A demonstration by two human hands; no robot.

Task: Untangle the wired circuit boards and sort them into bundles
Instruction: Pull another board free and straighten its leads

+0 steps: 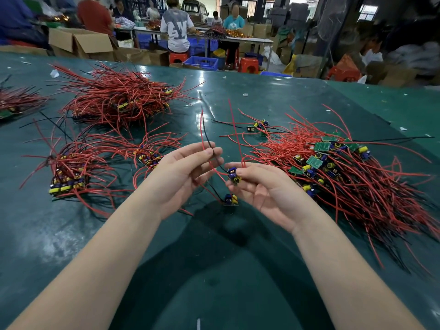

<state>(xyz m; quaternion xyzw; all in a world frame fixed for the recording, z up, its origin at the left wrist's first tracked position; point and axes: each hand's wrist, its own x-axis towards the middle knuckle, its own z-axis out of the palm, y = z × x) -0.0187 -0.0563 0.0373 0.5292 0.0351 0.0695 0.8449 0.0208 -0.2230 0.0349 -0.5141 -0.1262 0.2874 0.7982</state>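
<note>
Tangle first: the big unsorted heap of red-wired green circuit boards (333, 172) on our right remains mostly untouched. On the dark green table mat (71, 234) to our left lie three gathered bundles (119, 98), so we judge sorting under halfway. Our left hand (181, 172) pinches a red and a black lead (206, 139); our right hand (257, 186) pinches a small blue-and-yellow board (234, 175), another dangling below.
</note>
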